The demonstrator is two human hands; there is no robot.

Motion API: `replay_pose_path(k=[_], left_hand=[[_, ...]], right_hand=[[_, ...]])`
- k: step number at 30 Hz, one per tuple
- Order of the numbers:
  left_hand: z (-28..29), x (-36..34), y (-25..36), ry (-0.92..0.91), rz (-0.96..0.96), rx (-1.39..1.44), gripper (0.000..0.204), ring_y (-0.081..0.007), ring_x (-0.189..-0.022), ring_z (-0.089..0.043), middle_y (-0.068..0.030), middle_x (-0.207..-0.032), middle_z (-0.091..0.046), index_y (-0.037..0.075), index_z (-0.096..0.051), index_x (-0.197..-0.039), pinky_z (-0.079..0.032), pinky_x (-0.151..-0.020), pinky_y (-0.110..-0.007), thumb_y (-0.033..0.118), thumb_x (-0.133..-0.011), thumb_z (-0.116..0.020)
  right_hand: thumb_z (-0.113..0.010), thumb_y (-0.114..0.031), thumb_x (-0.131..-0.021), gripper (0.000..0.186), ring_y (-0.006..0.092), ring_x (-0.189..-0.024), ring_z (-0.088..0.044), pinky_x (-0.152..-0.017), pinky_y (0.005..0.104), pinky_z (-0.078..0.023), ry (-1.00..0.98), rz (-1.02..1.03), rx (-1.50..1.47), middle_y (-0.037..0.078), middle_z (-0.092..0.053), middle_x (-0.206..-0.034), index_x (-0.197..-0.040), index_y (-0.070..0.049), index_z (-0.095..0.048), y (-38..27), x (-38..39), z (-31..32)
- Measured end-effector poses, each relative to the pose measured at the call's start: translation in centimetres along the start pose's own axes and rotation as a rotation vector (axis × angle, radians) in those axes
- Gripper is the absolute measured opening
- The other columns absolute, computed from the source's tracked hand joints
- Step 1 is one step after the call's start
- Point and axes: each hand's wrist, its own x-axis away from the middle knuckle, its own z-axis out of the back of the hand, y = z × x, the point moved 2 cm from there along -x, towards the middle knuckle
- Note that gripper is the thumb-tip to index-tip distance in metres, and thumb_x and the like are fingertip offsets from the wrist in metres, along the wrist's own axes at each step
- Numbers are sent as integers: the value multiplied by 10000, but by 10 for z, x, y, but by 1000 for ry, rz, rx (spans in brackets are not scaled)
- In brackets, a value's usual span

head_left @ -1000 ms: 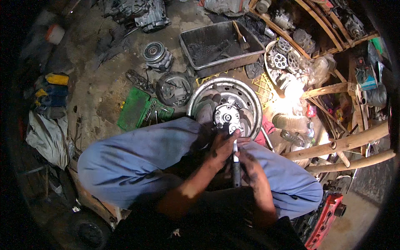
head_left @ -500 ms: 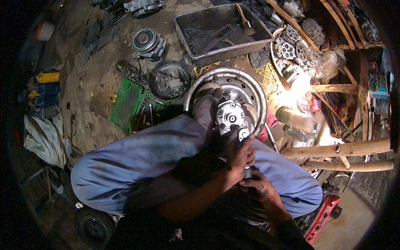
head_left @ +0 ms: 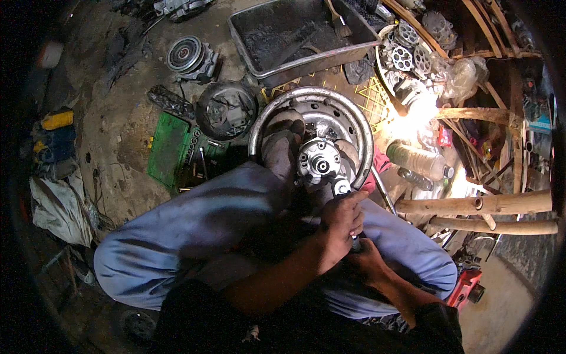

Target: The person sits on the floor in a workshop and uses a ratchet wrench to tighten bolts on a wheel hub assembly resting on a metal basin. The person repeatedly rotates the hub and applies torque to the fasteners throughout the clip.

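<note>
A round silver metal part with a central hub and bolt holes [head_left: 318,156] sits in a steel wheel rim [head_left: 323,97], between my shoes [head_left: 277,153]. A silver-headed ratchet [head_left: 341,187] rests on its lower right, slanting toward me. My left hand [head_left: 342,225] is closed round the ratchet's upper shaft, just below the head, with fingers wrapped over it. My right hand [head_left: 364,259] is closed on the handle's lower end, close beneath my left. The fastener under the ratchet head is hidden.
An open green socket case [head_left: 166,150] lies left of the rim. Behind stand a black pan [head_left: 206,130], a pulley unit [head_left: 184,56] and a tray [head_left: 265,79] with a brush [head_left: 339,22]. At right are wooden poles [head_left: 471,205], plastic bottles [head_left: 413,159] and a basin of parts [head_left: 389,82].
The ratchet has swung from nearly straight toward me to a slant down to the right. Both hands have moved right and stay on it. The surroundings have shifted somewhat in view.
</note>
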Motion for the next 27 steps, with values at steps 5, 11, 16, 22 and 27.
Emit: replay_pose_path(k=[5,11,16,22,27], left_hand=[[1,-2,-3,-47,11,47,185,-64,-396,-248,79,-511,-283,156,-468,-774,-219,-378,-239,135,-929,-566],[-9,1,1,-26,22,76,180,-67,-404,-247,75,-522,-277,146,-462,-762,-222,-386,-239,103,-904,-565],[-12,2,0,-13,34,103,200,-75,-404,-237,68,-520,-252,147,-439,-747,-227,-385,-250,98,-891,-568],[-6,-7,-6,-126,34,199,225,-84,-402,-233,60,-516,-245,150,-416,-721,-220,-381,-254,103,-893,-554],[-10,-11,-10,-159,-16,238,214,-73,-371,-211,69,-496,-235,170,-438,-706,-199,-360,-253,113,-884,-544]], right_hand=[[-647,35,-793,82,125,-676,-574,-581,284,-455,-12,33,112,55,-635,-788,-871,43,-622,7,0,14],[-673,24,-786,230,144,-788,-559,-709,305,-465,102,64,346,99,-614,-878,-986,56,-565,-17,10,14],[-677,-6,-803,237,146,-792,-542,-722,306,-460,90,-36,359,83,-583,-843,-992,43,-542,-25,14,15],[-684,-48,-818,170,122,-706,-529,-640,307,-458,82,117,404,71,-587,-797,-921,27,-571,-20,12,25],[-695,-93,-826,123,115,-724,-563,-654,319,-472,122,47,432,49,-634,-772,-839,2,-619,-32,12,32]])
